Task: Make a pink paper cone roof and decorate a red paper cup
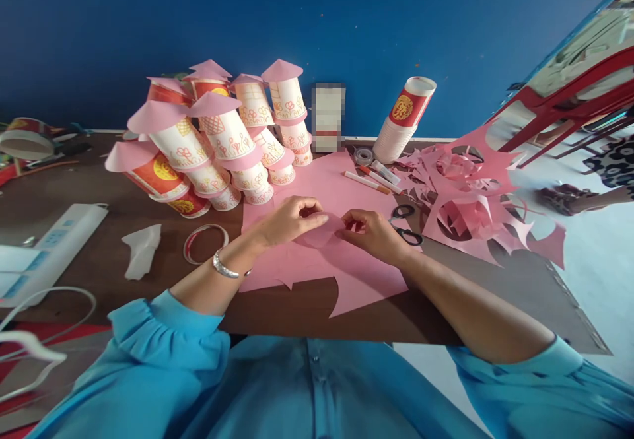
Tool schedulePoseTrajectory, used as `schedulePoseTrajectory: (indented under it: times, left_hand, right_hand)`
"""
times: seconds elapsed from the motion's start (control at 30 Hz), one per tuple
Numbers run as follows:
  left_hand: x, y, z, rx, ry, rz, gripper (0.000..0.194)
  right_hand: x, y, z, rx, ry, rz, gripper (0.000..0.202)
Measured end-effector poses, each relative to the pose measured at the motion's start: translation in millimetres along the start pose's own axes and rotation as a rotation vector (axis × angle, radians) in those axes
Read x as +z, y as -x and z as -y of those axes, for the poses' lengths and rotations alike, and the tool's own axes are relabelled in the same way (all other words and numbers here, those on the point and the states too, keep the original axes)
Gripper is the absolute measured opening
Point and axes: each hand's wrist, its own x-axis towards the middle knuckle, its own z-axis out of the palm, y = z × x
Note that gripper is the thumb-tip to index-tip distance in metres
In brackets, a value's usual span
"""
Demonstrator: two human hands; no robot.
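Observation:
Between my hands is a small piece of pink paper (319, 233), hard to tell from the larger pink sheets (366, 267) under it. My left hand (294, 220) pinches its left side, fingers curled towards the thumb. At its right edge, my right hand (372, 233) is closed in a pinch too. Black-handled scissors (410, 236) lie beside my right hand, partly hidden by it. Farther back lie markers (367, 183) and a roll of clear tape (363, 156).
Decorated paper-cup towers with pink cone roofs (218, 125) crowd the back left. A leaning cup stack (403, 122) stands against the blue wall. Pink scraps (470, 195) cover the right side. A tape ring (205, 244) and a white power strip (59, 251) lie at left.

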Motion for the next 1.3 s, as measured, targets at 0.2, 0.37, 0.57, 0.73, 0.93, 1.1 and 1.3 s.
schedulePoseTrajectory:
  times: [0.2,0.37,0.57,0.73,0.93,1.1,1.3]
  left_hand:
    - [15.5,3.0,-4.6,-0.109,0.319,-0.343,0.035]
    - [19.4,6.2,-5.0,-0.105,0.391,-0.405,0.035]
    - [19.8,4.6,-5.0,-0.145,0.37,-0.398,0.033]
    - [19.8,5.0,-6.2,-0.128,0.337,-0.35,0.031]
    - [17.7,5.7,-9.0,-0.104,0.352,-0.175,0.029]
    - [15.6,7.1,-9.2,-0.076,0.39,-0.105,0.027]
    - [15.7,8.3,-8.5,-0.042,0.403,-0.076,0.028]
  right_hand:
    - [5.8,2.8,12.7,0.074,-0.248,-0.003,0.046]
    - [8.3,6.9,12.4,-0.041,-0.164,-0.181,0.033]
    - [10.0,13.1,15.6,-0.431,0.027,-0.408,0.014]
    - [10.0,14.1,18.3,-0.404,0.001,-0.382,0.017]
    - [7.2,9.0,16.4,-0.224,-0.208,-0.302,0.038]
    - [6.0,7.2,17.9,-0.128,-0.428,-0.203,0.044]
    - [6.6,7.3,20.6,0.033,-0.634,-0.08,0.044]
